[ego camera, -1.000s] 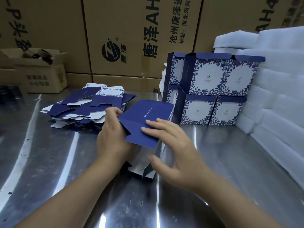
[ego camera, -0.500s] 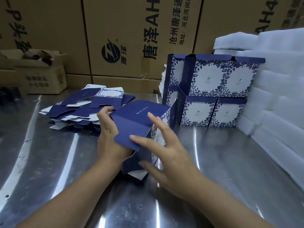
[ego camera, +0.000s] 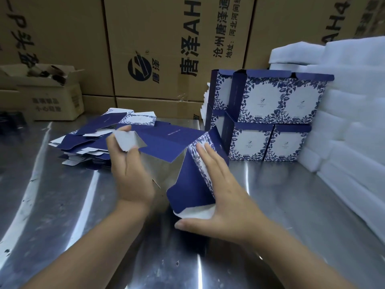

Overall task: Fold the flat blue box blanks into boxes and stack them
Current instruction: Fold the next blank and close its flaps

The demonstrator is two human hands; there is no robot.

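A half-opened blue box blank [ego camera: 166, 142] sits between my hands above the metal table [ego camera: 281, 205], its silver inside facing me. My left hand [ego camera: 129, 163] pinches a grey flap at the blank's left end between thumb and fingers. My right hand [ego camera: 218, 190] lies flat with straight fingers against the floral right side, thumb under the bottom flap. A loose pile of flat blue blanks [ego camera: 87, 138] lies behind my left hand. Several folded blue-and-white floral boxes [ego camera: 270, 113] stand stacked in two rows at the back right.
Large brown cartons [ego camera: 166, 49] wall off the back of the table. A small open carton [ego camera: 52, 94] sits at the back left. White foam sheets [ego camera: 350, 122] are piled along the right side, beside the folded boxes.
The blank has opened from nearly flat into a tube shape. My left hand shifted to its left flap, and my right hand moved from the top panel to the right side.
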